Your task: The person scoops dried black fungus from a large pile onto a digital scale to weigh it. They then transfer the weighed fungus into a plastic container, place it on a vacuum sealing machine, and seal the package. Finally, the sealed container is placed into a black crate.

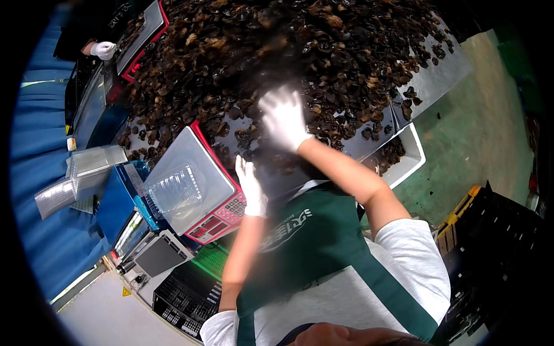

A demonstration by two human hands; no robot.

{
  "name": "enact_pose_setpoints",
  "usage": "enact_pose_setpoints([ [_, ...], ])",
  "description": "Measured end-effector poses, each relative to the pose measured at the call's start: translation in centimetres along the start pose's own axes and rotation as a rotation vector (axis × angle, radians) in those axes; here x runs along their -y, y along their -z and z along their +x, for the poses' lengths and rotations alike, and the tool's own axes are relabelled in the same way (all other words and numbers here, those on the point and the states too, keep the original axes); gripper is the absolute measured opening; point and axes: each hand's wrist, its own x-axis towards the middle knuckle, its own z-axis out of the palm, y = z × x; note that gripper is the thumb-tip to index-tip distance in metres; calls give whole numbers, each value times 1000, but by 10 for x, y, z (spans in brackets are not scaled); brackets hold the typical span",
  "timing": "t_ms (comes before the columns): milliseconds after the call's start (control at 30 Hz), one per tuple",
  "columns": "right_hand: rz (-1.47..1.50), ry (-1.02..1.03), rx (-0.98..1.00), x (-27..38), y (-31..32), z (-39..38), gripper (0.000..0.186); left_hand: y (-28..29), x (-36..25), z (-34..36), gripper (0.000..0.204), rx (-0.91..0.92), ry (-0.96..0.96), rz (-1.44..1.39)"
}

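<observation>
A big heap of dark brown, curled, mushroom-like pieces covers the metal table. My right hand, in a white glove and blurred by motion, reaches over the near edge of the heap with fingers spread. Nothing shows in its grasp. Lower and to the left, my left hand, also white-gloved, is held with its fingers stretched out beside the weighing scale. It appears to hold nothing. A clear plastic tray rests on the scale's grey plate. Between my hands lies a patch of table with some loose pieces.
Another person's gloved hand is near a second scale at the far left. Clear plastic containers are stacked by a blue box. A white bin with pieces in it sits right of me; black crates stand lower left.
</observation>
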Motion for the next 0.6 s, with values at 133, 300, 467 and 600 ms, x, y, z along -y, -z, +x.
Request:
enact_pose_setpoints([
  [133, 208, 366, 9, 33, -34, -55, 43, 7, 4, 6, 49, 6, 40, -81],
  [300, 334, 595, 171, 28, -20, -111, 36, 5, -7, -7, 44, 35, 81, -125],
  [467, 325, 539, 96, -18, -6, -135, 38, 17, 6, -18, 46, 56, 132, -16],
  [600, 324, 358, -69, -53, 4, -115, 39, 16, 1, -32, 58, 147, 129, 55],
])
